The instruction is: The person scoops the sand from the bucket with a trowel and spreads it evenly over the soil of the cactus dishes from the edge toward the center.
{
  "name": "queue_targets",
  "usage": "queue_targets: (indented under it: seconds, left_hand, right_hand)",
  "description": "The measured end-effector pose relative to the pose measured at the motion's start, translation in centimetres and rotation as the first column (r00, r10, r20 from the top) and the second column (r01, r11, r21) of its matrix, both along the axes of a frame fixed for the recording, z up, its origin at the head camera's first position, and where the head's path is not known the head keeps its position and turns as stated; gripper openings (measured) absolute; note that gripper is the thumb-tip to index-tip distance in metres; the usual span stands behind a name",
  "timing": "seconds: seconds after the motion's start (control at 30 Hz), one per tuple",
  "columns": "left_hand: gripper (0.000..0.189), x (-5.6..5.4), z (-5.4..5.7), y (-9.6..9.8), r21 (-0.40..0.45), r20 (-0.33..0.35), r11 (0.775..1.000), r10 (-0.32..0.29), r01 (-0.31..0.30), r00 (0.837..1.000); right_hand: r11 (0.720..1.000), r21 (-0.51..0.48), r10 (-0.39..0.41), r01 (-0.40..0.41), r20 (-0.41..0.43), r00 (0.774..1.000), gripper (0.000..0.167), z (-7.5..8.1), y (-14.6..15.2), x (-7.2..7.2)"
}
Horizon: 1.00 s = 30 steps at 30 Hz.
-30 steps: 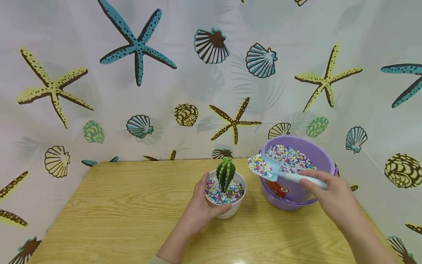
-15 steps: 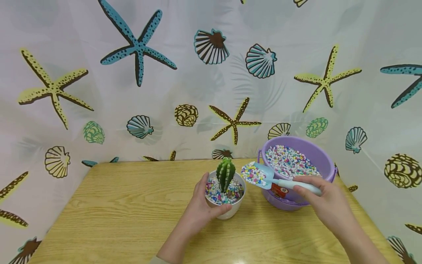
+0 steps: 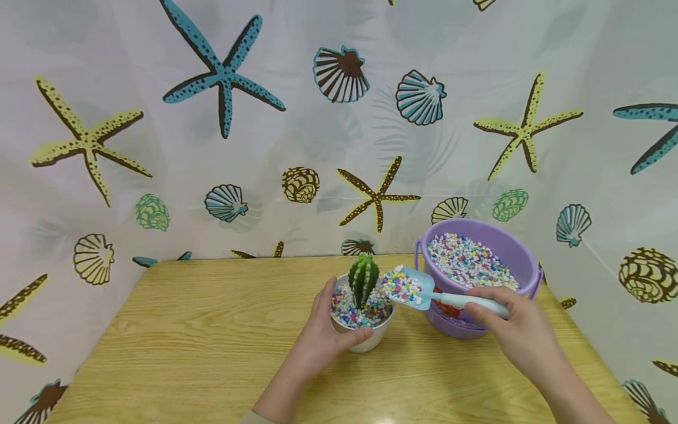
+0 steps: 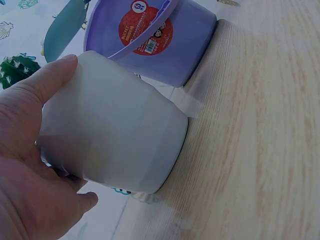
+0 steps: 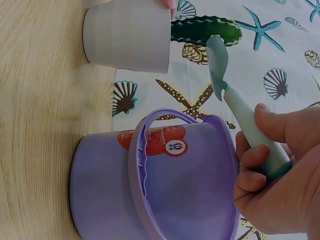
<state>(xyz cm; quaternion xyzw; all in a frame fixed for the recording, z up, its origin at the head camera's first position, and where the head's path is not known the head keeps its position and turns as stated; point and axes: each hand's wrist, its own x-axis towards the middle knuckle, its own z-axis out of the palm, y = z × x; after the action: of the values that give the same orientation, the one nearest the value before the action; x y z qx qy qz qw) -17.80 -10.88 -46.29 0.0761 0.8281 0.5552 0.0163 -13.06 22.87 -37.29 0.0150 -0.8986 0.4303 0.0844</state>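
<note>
A green cactus (image 3: pixel 363 281) stands in a white pot (image 4: pixel 115 125) on the table, with small multicoloured pebbles (image 3: pixel 352 312) around its base. My left hand (image 3: pixel 327 337) grips the pot from its left side, thumb in front and fingers behind. In my right hand (image 5: pixel 280 165) is a light blue scoop (image 3: pixel 421 288), its handle (image 5: pixel 252 122) wrapped by curled fingers and thumb. A heap of pebbles (image 3: pixel 401 285) fills the scoop's blade, which hangs over the pot's right rim, close beside the cactus. The blade looks nearly level.
Right of the pot stands a purple bucket (image 5: pixel 190 185) holding many more pebbles (image 3: pixel 471 259); its handle (image 5: pixel 137 165) hangs down in front. The wooden table (image 3: pixel 212 335) extends to the left. A curtain (image 3: pixel 296 129) printed with starfish and shells hangs behind.
My right hand has carried the loaded scoop left, from in front of the bucket to the pot's right rim. The left hand and pot have stayed in place.
</note>
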Motion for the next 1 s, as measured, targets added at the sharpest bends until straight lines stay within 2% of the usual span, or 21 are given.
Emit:
queue_targets:
  seconds: [0.23, 0.4, 0.6, 0.87, 1.0]
  left_hand:
    - [0.131, 0.0, -0.1, 0.0, 0.004, -0.002, 1.0, -0.003, 0.003, 1.0]
    - [0.13, 0.1, -0.1, -0.1, 0.005, -0.007, 1.0, -0.005, 0.005, 1.0]
    - [0.13, 0.0, 0.0, 0.0, 0.011, -0.017, 1.0, -0.004, 0.004, 1.0]
    - [0.13, 0.0, 0.0, 0.1, 0.007, -0.023, 1.0, -0.003, 0.003, 1.0]
    - [0.13, 0.0, -0.1, 0.0, 0.011, -0.02, 1.0, -0.001, 0.001, 1.0]
  right_hand:
    - [0.999, 0.034, 0.016, -0.015, -0.037, 0.999, 0.031, -0.3, -0.4, 0.1]
    - [0.999, 0.047, 0.017, -0.016, -0.026, 1.0, 0.03, -0.4, -0.7, 0.2]
    - [0.995, 0.1, 0.014, -0.008, -0.053, 0.999, 0.028, -0.7, -1.2, 0.3]
    - [0.99, 0.143, 0.012, 0.002, -0.101, 0.995, 0.026, -1.0, -1.8, 0.3]
    - [0.986, 0.165, 0.014, 0.012, -0.155, 0.988, 0.024, -1.4, -2.2, 0.3]
